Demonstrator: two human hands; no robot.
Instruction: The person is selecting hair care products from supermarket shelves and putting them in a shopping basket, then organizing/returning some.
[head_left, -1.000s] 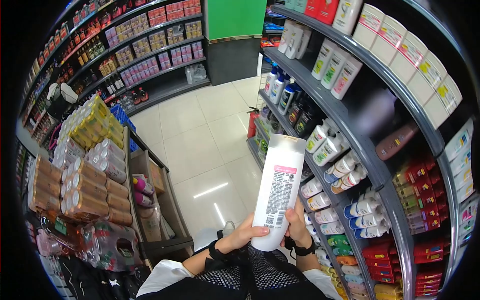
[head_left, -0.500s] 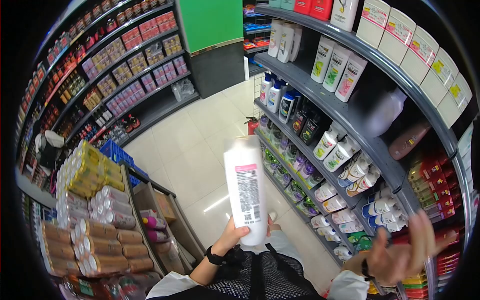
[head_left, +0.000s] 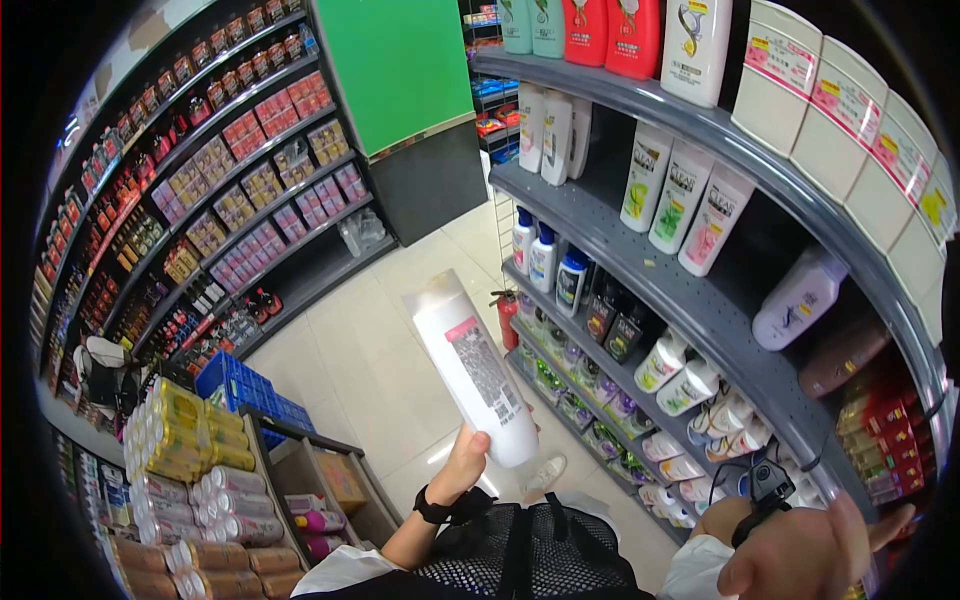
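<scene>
A white shampoo bottle [head_left: 480, 385] with a pink strip and dense back-label print is gripped near its lower end by my left hand [head_left: 465, 465]. It leans to the left over the aisle floor, and its far end is blurred. My right hand [head_left: 810, 550] is at the lower right, slightly blurred, holding nothing visible, its fingers apart. A small black camera-like device [head_left: 770, 485] sits by the right wrist. Above that hand, a pale purple bottle [head_left: 800, 300] stands on the shelf beside a brown bottle [head_left: 845, 362].
Shelving [head_left: 610, 225] curves along the right with white Clear bottles [head_left: 685, 195] and pump bottles. A fire extinguisher [head_left: 507, 318] stands at its far end. On the left are stacked cans [head_left: 180, 430], a blue crate [head_left: 250, 395] and stocked shelves. Tiled floor [head_left: 365, 330] runs between.
The white bottle has tilted to the left in my left hand. My right hand has dropped lower. The purple bottle, blurred before, now looks sharp. The view has shifted.
</scene>
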